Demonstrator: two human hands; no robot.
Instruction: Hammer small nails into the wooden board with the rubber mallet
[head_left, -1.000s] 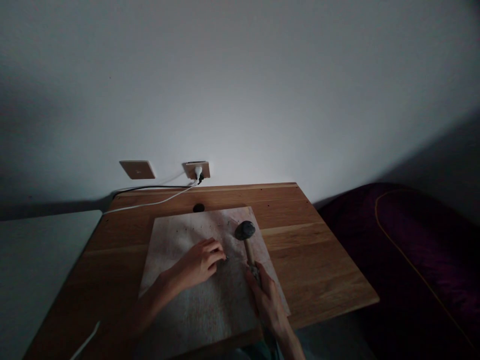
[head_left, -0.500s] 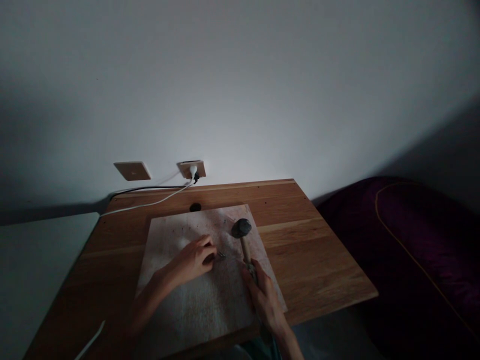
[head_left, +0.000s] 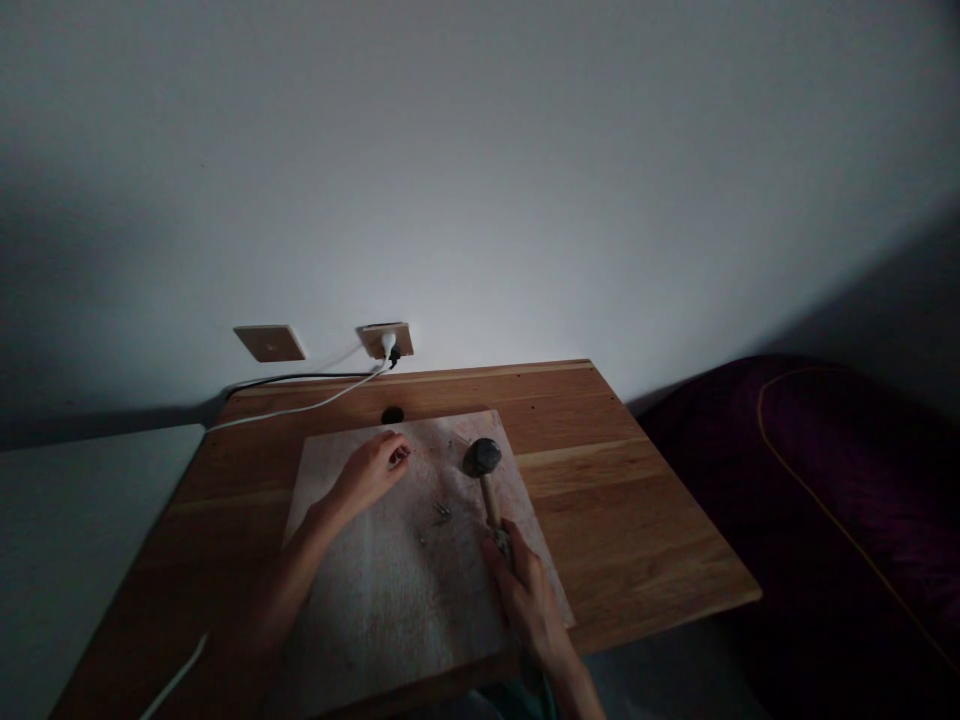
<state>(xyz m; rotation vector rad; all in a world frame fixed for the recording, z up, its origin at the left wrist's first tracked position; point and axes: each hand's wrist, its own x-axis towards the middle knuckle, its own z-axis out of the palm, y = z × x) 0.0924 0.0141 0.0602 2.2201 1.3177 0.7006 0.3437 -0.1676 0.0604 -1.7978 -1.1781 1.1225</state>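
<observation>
A pale wooden board [head_left: 390, 590] lies on a brown wooden table [head_left: 630, 520]. My right hand [head_left: 525, 590] is closed round the wooden handle of a hammer [head_left: 484, 470], whose dark head rests on the board's far right part. My left hand [head_left: 371, 470] is over the board's far left part, fingers pinched on something small that I cannot make out. A few small nails [head_left: 441, 512] lie loose on the board between my hands.
A wall socket [head_left: 386, 340] holds a white plug, and white and black cables [head_left: 300, 395] run left along the table's back edge. A blank wall plate [head_left: 270, 342] is beside it. A dark purple cushion [head_left: 840, 480] sits right of the table. A white surface [head_left: 67, 520] lies left.
My left hand has moved from the nails at the board's middle toward the far left, leaving the nails uncovered. The hammer and right hand have barely moved.
</observation>
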